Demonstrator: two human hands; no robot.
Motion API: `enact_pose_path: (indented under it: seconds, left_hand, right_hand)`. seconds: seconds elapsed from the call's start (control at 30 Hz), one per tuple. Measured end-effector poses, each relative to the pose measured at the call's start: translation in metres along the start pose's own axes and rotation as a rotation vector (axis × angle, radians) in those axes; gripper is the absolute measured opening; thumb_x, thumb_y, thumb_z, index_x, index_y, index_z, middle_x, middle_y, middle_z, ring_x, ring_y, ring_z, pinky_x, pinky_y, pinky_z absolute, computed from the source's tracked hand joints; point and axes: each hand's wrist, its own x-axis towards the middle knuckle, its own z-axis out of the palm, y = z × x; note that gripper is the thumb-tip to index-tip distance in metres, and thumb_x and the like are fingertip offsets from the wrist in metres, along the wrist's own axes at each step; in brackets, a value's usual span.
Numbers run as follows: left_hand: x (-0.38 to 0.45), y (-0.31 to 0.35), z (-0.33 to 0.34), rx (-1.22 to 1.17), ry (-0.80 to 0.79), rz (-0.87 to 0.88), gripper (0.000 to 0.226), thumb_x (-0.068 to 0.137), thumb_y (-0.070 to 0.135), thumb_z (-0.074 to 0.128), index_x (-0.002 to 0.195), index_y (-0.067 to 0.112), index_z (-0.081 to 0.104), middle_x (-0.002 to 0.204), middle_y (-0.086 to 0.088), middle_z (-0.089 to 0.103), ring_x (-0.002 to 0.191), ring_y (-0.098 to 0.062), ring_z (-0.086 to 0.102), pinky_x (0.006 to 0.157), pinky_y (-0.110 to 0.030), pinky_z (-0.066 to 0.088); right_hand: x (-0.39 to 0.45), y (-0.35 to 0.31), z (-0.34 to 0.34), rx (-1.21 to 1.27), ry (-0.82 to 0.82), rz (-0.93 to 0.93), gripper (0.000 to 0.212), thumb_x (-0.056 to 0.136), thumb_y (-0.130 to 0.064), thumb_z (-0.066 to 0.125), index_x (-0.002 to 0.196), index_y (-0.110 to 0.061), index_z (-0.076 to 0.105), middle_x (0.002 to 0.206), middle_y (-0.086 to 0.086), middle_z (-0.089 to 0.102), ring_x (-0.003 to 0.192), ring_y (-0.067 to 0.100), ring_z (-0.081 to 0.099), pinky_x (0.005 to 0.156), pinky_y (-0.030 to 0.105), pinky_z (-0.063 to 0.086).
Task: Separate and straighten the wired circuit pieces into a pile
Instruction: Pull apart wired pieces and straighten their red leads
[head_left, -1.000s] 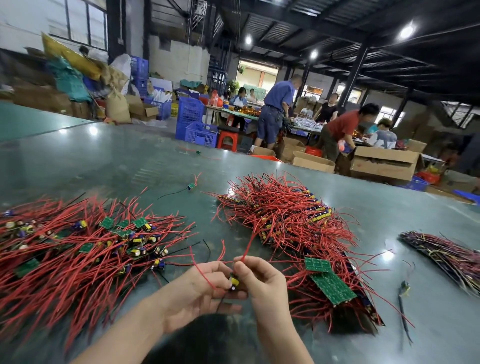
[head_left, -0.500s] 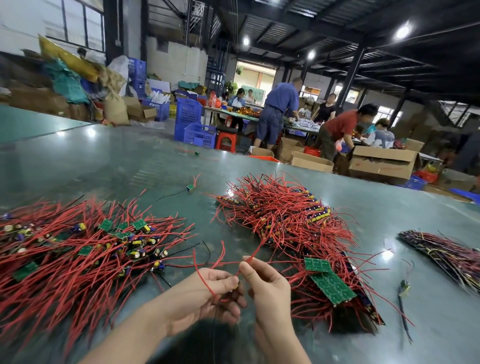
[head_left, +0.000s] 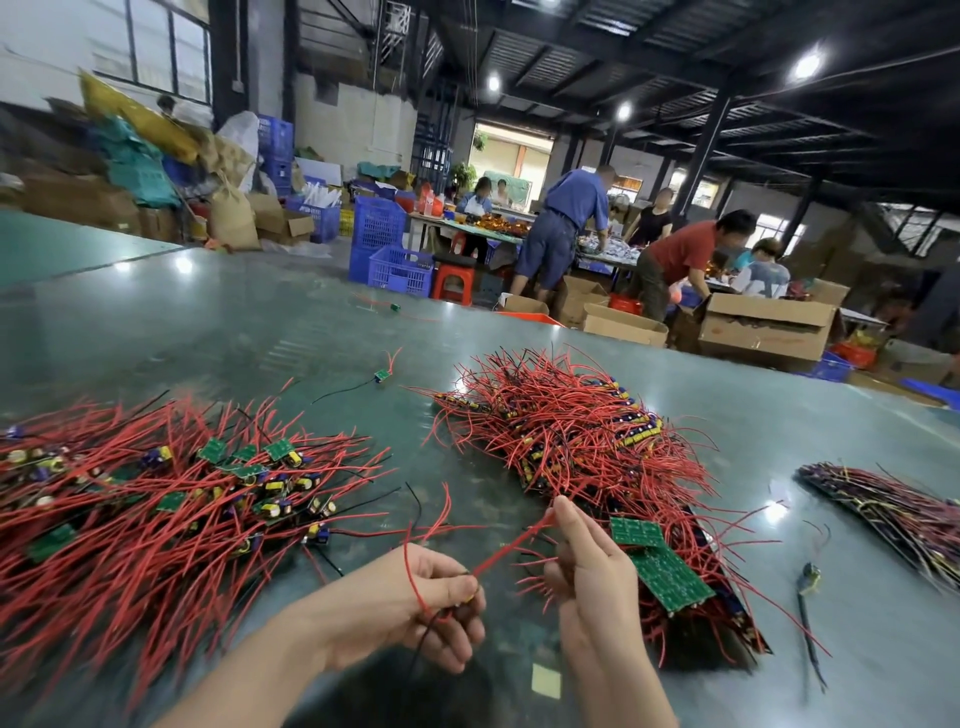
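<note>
Fingers (head_left: 467, 590) of my left hand (head_left: 405, 608) pinch the small wired circuit piece (head_left: 465, 597) at its board end, which is mostly hidden in my grip; a loop of its thin red lead curls over the back of that hand. My right hand (head_left: 587, 566) pinches the other thin red wire (head_left: 511, 545) near its tip. A second ago both hands were bunched together over the piece; now the right has drawn up and away, and the wire runs taut and nearly straight between them. I judge that lead close to straightened, with the looped one left to do before this piece can go down.

Measured from the piece in my grip: the loose heap of red-wired green boards (head_left: 171, 499) spreads to its left on the glossy grey-green table (head_left: 218, 332). The denser stacked pile of red-wired boards (head_left: 576, 441) lies just beyond and to its right, bare green boards showing at its near end. A dark, flatter bundle (head_left: 893, 509) sits well off to the right. One stray board with red and black wires (head_left: 383, 375) lies farther back.
</note>
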Motion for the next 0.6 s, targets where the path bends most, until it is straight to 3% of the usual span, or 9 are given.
enact_pose_path:
  seconds: [0.1, 0.23, 0.37, 0.5, 0.6]
  left_hand:
    - [-0.0005, 0.0003, -0.0019, 0.024, -0.013, -0.005, 0.019, 0.084, 0.025, 0.061, 0.082, 0.006, 0.061, 0.075, -0.012, 0.066, 0.060, -0.018, 0.065, 0.060, -0.029, 0.055]
    - [-0.0008, -0.0018, -0.0042, 0.006, -0.082, -0.009, 0.017, 0.086, 0.026, 0.063, 0.084, 0.009, 0.063, 0.078, -0.011, 0.067, 0.064, -0.018, 0.066, 0.064, -0.029, 0.056]
    - [-0.0007, -0.0002, -0.0051, 0.014, -0.160, 0.005, 0.014, 0.090, 0.024, 0.059, 0.089, 0.011, 0.063, 0.084, -0.010, 0.067, 0.070, -0.018, 0.067, 0.069, -0.030, 0.056]
    - [-0.0016, -0.0012, -0.0083, 0.061, -0.149, -0.019, 0.013, 0.092, 0.020, 0.057, 0.086, 0.010, 0.063, 0.082, -0.010, 0.066, 0.070, -0.019, 0.067, 0.067, -0.028, 0.055]
    - [-0.0025, -0.0017, -0.0104, 0.096, -0.118, -0.022, 0.012, 0.092, 0.016, 0.056, 0.087, 0.007, 0.060, 0.080, -0.009, 0.066, 0.069, -0.018, 0.067, 0.068, -0.028, 0.055]
  right_hand:
    - [0.0007, 0.0025, -0.0011, 0.082, -0.048, 0.045, 0.015, 0.079, -0.021, 0.068, 0.079, -0.006, 0.065, 0.046, -0.009, 0.046, 0.038, 0.004, 0.025, 0.041, 0.022, 0.027]
    - [0.0023, 0.0012, -0.0019, 0.200, -0.075, 0.068, 0.010, 0.085, -0.014, 0.061, 0.076, -0.010, 0.060, 0.054, -0.003, 0.056, 0.034, 0.001, 0.025, 0.032, 0.012, 0.023]
    - [0.0021, 0.0010, -0.0006, 0.356, -0.135, 0.092, 0.007, 0.072, -0.017, 0.063, 0.073, -0.013, 0.057, 0.058, -0.003, 0.043, 0.034, 0.000, 0.024, 0.031, 0.011, 0.019]
    - [0.0015, -0.0007, -0.0029, 0.207, -0.039, -0.009, 0.013, 0.078, -0.014, 0.065, 0.089, -0.007, 0.063, 0.067, 0.002, 0.054, 0.037, 0.001, 0.028, 0.033, 0.013, 0.023]
    - [0.0057, -0.0062, -0.0071, 0.192, -0.035, -0.012, 0.007, 0.084, -0.014, 0.062, 0.084, -0.007, 0.062, 0.064, 0.001, 0.044, 0.037, 0.001, 0.026, 0.034, 0.013, 0.021]
